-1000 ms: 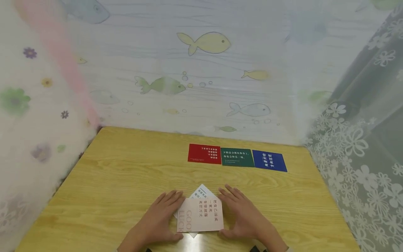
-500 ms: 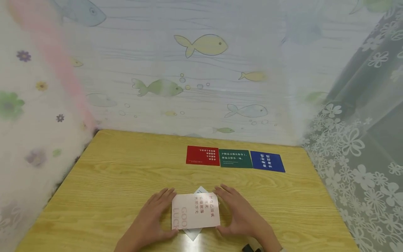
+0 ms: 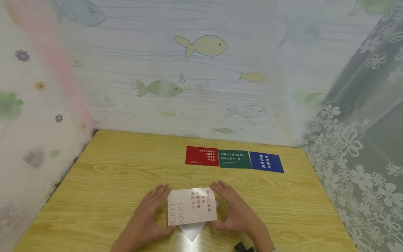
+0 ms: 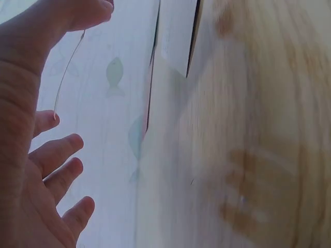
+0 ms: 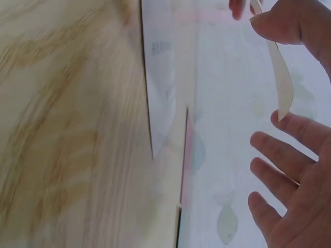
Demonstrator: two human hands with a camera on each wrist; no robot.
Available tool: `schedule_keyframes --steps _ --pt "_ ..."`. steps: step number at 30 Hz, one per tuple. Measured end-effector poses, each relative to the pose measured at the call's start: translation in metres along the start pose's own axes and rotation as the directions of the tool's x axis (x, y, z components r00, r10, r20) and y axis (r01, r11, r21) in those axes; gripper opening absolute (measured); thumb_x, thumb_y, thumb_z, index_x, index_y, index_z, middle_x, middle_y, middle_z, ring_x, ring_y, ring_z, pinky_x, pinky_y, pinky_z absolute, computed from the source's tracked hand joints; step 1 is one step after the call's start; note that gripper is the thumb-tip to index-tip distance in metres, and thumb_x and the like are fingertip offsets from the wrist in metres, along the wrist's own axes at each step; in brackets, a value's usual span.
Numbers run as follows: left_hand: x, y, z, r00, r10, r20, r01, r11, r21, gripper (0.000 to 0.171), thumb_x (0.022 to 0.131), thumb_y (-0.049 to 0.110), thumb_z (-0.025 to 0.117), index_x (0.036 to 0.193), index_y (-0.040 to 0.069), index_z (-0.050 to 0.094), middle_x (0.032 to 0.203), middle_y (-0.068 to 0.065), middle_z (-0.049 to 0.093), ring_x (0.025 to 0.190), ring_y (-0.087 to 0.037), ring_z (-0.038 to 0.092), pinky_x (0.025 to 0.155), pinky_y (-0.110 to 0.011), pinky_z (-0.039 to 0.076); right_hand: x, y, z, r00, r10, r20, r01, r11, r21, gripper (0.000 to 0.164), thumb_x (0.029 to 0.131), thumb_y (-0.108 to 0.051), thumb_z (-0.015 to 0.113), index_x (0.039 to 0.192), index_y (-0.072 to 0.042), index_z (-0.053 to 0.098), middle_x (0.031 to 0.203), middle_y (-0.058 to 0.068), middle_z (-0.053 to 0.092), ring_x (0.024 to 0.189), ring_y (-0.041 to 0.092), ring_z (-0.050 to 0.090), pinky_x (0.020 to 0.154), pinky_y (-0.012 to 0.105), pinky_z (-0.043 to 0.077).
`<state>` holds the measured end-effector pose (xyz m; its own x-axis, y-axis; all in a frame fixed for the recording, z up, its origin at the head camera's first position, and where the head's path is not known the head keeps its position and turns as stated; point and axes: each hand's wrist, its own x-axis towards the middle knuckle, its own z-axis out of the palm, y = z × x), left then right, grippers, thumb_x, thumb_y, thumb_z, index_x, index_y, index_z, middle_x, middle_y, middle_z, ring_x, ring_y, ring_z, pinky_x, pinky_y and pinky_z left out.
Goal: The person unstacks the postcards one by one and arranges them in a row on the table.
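A pale pink card [image 3: 189,206] with red characters and "GOOD LUCK" lettering is held level above the table between both hands. My left hand [image 3: 146,213] grips its left side, thumb at the near corner and index fingertip at the far one. On the opposite side, my right hand [image 3: 234,211] holds the card the same way. Both wrist views show the pink card [image 5: 281,77] spanning thumb and index fingertip, the other fingers spread away from it. Beneath lies a white card [image 3: 192,232], turned diagonally on the wooden table [image 3: 126,168] and mostly hidden.
Farther back, a red card [image 3: 202,156], a green card [image 3: 234,159] and a blue card [image 3: 266,161] lie in a row. A fish-patterned curtain [image 3: 151,115] closes off the back. Lace fabric [image 3: 343,147] hangs on the right. A black strap-like piece [image 3: 240,247] shows near the right wrist.
Both hands have raised the pink card off the white one and shifted it slightly left. The white card and the three coloured cards stay where they lay; the head view moved a little.
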<state>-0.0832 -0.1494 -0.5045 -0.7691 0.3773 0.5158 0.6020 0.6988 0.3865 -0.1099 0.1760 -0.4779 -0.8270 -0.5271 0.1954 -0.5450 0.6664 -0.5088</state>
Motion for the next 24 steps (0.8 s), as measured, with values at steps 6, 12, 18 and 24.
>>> schedule_keyframes --steps 6,12,18,24 --pt "-0.001 -0.004 -0.004 1.000 -0.025 0.008 0.025 1.000 -0.008 0.111 0.055 0.043 0.094 0.150 0.005 0.050 0.152 -0.012 0.053 0.140 -0.035 0.047 0.125 -0.019 0.010 0.005 -0.004 0.001 1.000 0.005 0.009 -0.005 1.000 -0.011 0.104 0.065 -0.038 0.090 0.156 -0.027 0.041 0.162 -0.003 0.040 0.154 0.020 0.029 0.118 0.053 0.037" --pt "0.000 -0.013 -0.006 0.995 -0.083 0.047 0.087 0.992 -0.090 0.110 0.060 0.039 0.094 0.155 0.014 0.045 0.157 -0.006 0.048 0.145 -0.034 0.041 0.123 -0.013 0.009 0.014 -0.006 0.003 1.000 -0.012 0.005 0.012 1.000 -0.001 0.104 0.064 -0.036 0.091 0.155 -0.020 0.044 0.162 -0.001 0.040 0.153 0.026 0.031 0.116 0.056 0.038" --pt "0.002 -0.027 -0.002 0.987 -0.137 0.079 0.149 0.973 -0.174 0.111 0.063 0.033 0.095 0.158 0.023 0.038 0.161 0.000 0.041 0.149 -0.034 0.035 0.120 -0.008 0.007 0.030 -0.002 0.005 1.000 -0.011 0.026 0.010 0.999 0.038 0.102 0.065 -0.035 0.091 0.153 -0.011 0.046 0.160 0.008 0.044 0.153 0.030 0.030 0.117 0.058 0.037" --pt "0.008 -0.040 0.002 0.986 -0.142 0.089 0.159 0.961 -0.228 0.108 0.064 0.029 0.094 0.158 0.022 0.040 0.160 -0.005 0.043 0.148 -0.038 0.035 0.125 -0.030 0.022 0.041 0.005 0.009 0.998 0.036 0.052 -0.039 0.997 0.062 0.102 0.066 -0.034 0.092 0.154 -0.013 0.045 0.161 0.008 0.042 0.154 0.032 0.028 0.118 0.059 0.034"
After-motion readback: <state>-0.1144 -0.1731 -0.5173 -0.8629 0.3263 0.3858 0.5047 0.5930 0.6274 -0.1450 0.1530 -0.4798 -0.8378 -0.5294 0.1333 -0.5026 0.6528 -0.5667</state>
